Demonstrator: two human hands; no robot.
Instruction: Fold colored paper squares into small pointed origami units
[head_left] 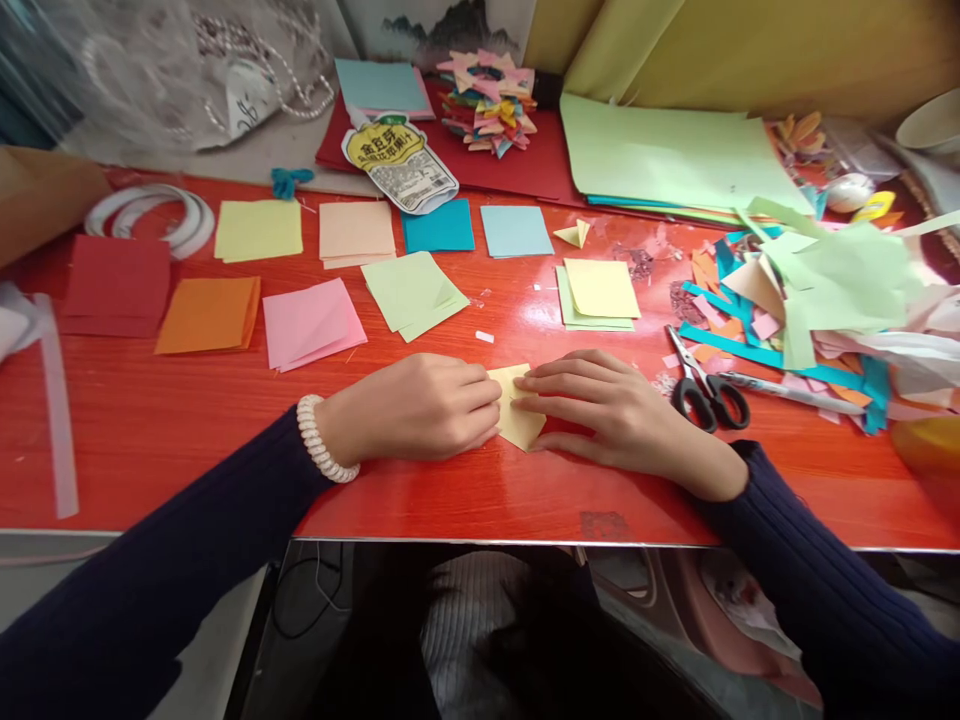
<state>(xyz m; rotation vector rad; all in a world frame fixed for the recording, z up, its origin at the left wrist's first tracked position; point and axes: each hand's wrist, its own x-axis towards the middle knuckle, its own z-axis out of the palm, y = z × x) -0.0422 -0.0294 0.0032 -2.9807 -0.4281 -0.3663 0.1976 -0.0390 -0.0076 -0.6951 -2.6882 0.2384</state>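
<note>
Red tabletop, yellow paper beneath spread right hand; left hand alongside, grip unclear

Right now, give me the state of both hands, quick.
Left hand: fingers curled at the left edge of the yellow paper; whether it grips cannot be told.
Right hand: open, fingers spread, touching the same paper.
</note>
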